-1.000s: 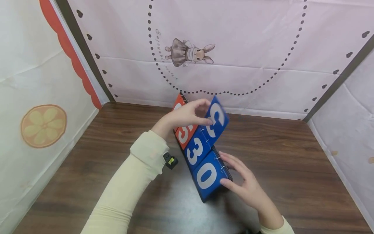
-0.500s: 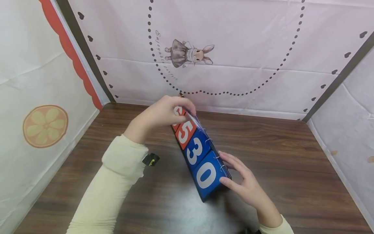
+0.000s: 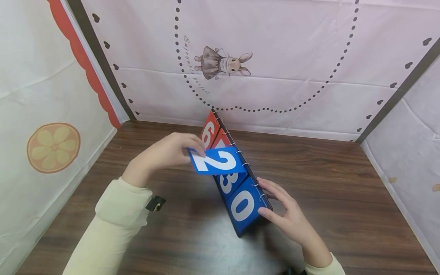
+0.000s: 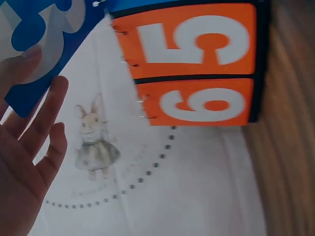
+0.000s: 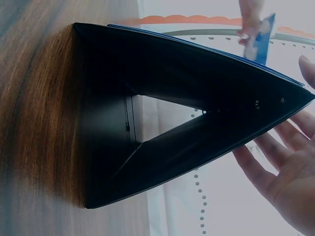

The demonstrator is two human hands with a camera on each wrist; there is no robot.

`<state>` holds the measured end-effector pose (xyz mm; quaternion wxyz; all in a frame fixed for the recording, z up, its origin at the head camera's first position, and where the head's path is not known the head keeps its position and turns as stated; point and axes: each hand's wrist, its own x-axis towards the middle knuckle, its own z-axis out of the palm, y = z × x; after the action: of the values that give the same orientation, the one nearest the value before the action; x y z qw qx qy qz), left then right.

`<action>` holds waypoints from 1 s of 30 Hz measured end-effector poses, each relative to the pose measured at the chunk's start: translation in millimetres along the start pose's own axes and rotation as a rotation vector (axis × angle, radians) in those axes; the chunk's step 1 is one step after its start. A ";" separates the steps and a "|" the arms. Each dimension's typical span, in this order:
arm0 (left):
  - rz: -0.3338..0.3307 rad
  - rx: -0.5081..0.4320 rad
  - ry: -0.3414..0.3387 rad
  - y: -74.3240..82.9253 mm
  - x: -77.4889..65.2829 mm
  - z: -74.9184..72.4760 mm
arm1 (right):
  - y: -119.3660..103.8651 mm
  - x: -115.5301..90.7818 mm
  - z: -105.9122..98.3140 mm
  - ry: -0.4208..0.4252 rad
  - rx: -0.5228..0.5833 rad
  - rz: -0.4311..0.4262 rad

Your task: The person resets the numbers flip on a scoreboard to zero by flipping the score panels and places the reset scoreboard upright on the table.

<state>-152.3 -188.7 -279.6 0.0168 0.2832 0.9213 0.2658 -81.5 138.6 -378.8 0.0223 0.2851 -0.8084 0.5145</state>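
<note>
Just below the centre of the head view, the flip scoreboard (image 3: 232,189) stands tent-like on the counter (image 3: 343,191), slanting from upper left to lower right. Left of its ridge, my left grip (image 3: 168,152) pinches the free end of the blue 2 card (image 3: 220,160), digits on both faces. At lower right, my right grip (image 3: 292,219) straddles the ridge's end, thumb by the blue 0 card (image 3: 237,219), fingers behind; how hard it presses I can't tell. To turn the 2 card well, I'd swing it in an arc about its rings (image 3: 245,164), never tugging sideways, lest the holes bind or tear, while my right grip steadies the frame against sliding.
</note>
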 end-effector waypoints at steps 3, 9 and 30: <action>-0.012 -0.075 -0.039 -11.2 -5.6 10.3 | 0.3 -0.2 -0.1 0.000 -0.006 0.006; -0.033 -0.145 -0.175 -33.1 -6.5 35.9 | 0.7 -0.3 -1.3 0.001 -0.016 0.006; -0.310 -0.330 -0.153 -50.3 38.0 99.6 | 2.5 0.8 -3.3 -0.002 0.000 0.011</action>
<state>-191.9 -155.8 -385.7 0.1730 0.1513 0.8940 0.3847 -84.3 141.7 -379.0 0.0186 0.2813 -0.8100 0.5143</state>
